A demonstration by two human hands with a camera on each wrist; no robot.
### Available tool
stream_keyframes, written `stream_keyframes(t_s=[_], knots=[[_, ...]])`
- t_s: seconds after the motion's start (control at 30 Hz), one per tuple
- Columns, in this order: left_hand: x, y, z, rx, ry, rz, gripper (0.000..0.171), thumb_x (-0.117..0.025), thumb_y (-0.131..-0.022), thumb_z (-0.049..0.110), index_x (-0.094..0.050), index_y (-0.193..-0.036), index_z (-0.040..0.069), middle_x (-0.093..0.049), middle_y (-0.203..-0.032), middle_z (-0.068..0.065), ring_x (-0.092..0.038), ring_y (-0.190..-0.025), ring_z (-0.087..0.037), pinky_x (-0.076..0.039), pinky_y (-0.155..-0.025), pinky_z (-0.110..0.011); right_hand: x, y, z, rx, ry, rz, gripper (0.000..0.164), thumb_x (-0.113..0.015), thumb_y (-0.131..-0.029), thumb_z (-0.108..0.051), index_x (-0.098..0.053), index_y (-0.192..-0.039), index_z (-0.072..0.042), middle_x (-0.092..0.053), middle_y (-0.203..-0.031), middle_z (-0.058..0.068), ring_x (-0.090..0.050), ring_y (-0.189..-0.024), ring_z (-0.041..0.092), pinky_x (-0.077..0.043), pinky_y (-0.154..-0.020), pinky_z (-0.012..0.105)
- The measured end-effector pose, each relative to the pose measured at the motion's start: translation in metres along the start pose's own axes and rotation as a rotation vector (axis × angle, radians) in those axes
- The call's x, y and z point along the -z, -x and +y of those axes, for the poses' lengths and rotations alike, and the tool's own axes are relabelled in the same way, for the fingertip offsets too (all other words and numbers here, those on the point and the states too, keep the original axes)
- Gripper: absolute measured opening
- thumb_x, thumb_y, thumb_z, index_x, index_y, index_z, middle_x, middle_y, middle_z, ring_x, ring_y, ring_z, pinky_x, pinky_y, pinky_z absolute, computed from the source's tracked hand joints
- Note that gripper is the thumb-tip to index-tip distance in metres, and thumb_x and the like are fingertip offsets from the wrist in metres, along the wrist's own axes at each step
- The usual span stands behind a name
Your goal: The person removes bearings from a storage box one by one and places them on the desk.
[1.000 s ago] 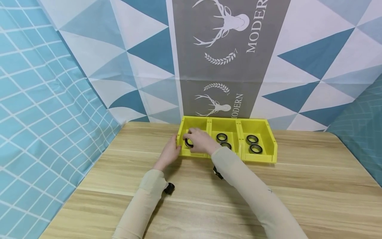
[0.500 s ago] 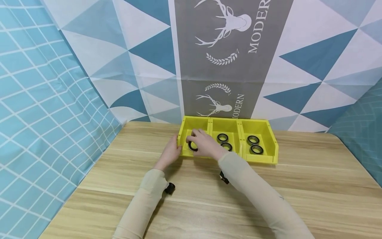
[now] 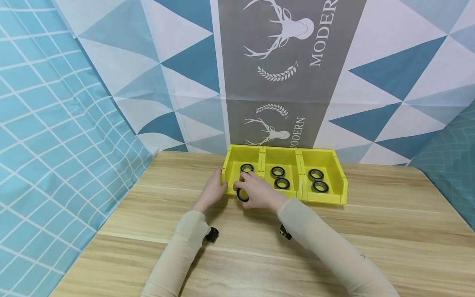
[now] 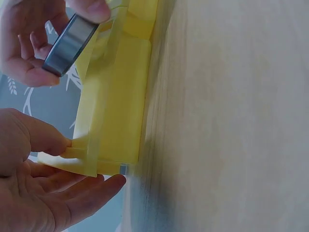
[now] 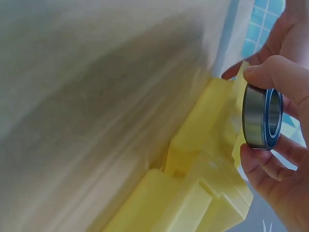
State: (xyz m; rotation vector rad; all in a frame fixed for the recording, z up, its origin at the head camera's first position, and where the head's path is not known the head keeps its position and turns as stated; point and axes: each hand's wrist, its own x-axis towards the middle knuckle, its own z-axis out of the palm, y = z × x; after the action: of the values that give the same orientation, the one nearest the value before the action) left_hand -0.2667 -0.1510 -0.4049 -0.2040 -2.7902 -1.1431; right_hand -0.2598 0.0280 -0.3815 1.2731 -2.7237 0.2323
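My right hand [image 3: 258,192] pinches a ball bearing [image 5: 254,117] with a dark seal and a shiny steel outer ring, between thumb and fingertips. The bearing is tilted on edge at the front lip of the left yellow bin [image 3: 231,168]. With thumb inside and fingers outside, my left hand [image 4: 36,179] grips that bin's left side wall. Another bearing [image 3: 242,168] lies in the left bin, partly behind the right hand's fingers.
The middle yellow bin [image 3: 280,153] and the right yellow bin [image 3: 318,154] adjoin the left one in a row, each with two bearings lying flat. They stand on a wood-grain table [image 3: 237,260], near a patterned backdrop [image 3: 274,90].
My right hand has drawn the bearing out of the left bin toward its front lip, moving nearer and slightly right. A second bearing has come into view there. The left hand stays on the wall.
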Motion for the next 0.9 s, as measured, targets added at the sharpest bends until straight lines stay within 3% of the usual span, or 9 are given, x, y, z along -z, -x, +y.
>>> stream_keyframes(t_s=[0.37, 0.63, 0.9], knots=[[-0.001, -0.001, -0.002, 0.010, 0.008, -0.007, 0.050, -0.048, -0.086, 0.000, -0.033, -0.134, -0.005, -0.047, -0.126, -0.022, -0.049, -0.110, -0.030, -0.040, -0.096, -0.045, -0.008, 0.011, -0.011, 0.032, -0.012, -0.088, 0.047, -0.074, -0.064, -0.032, -0.058, -0.107, -0.024, -0.048, -0.100, -0.001, -0.045, -0.091, 0.017, -0.045, -0.075, 0.029], [-0.001, -0.001, -0.002, 0.028, 0.020, -0.012, 0.051, -0.047, -0.086, 0.000, -0.032, -0.134, -0.005, -0.046, -0.128, -0.022, -0.048, -0.114, -0.031, -0.038, -0.099, -0.045, -0.015, 0.017, -0.017, 0.105, -0.015, -0.104, 0.039, -0.073, -0.063, -0.032, -0.059, -0.099, -0.023, -0.049, -0.092, -0.003, -0.047, -0.082, 0.014, -0.043, -0.069, 0.023], [-0.002, 0.000, -0.002, 0.033, 0.026, -0.011, 0.051, -0.048, -0.086, 0.000, -0.032, -0.134, -0.004, -0.045, -0.130, -0.022, -0.046, -0.117, -0.031, -0.037, -0.100, -0.044, -0.015, 0.020, -0.020, 0.103, -0.061, -0.149, 0.038, -0.074, -0.064, -0.029, -0.060, -0.099, -0.023, -0.050, -0.091, -0.004, -0.048, -0.082, 0.013, -0.043, -0.069, 0.022]])
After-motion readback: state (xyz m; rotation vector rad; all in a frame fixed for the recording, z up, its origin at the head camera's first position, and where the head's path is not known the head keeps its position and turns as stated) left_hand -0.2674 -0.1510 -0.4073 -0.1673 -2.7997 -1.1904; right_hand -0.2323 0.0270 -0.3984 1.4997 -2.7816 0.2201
